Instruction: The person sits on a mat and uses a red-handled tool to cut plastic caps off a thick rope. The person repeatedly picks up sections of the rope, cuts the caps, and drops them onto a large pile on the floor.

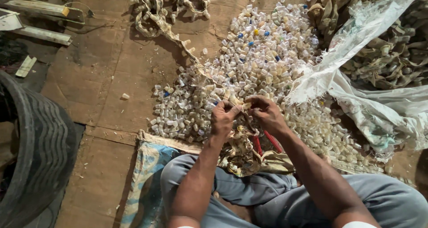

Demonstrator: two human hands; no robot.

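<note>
- Left hand (223, 117) curls in tight, fingertips pinching the crumpled tan fabric strip (240, 152) at its upper end, right at the near edge of the heap.
- Right hand (267, 113) meets it almost knuckle to knuckle, fingers bent and pressed together on the same strip; exactly what sits between the fingertips is too small to make out.
- The strip bunches down into the lap, folded on itself, its full length hidden under the wrists.
- Red-handled tool (263, 142) pokes out beneath the right wrist; only the two handles show, the working end is covered by fabric and hand.
- Big heap of small pale plastic caps (263, 54), a few blue and yellow among them, spreads across the worn brown board floor (98, 76) from the hands up to the far edge.
- Frayed white woven sack (356, 36) lies open on the right side, more tangled tan strips (392, 54) inside it; the sack runs out of frame.
- Another tangle of strips studded with caps (165, 10) sits at the far edge, top cut off.
- Dark rubber tyre (35, 152) fills the left edge, only partly seen.
- Grey trousers (267, 197) at the near edge, with a faded blue patterned cloth (145, 179) underneath.
- Pale metal bars (35, 18) lie in the far left corner, hard to read.
</note>
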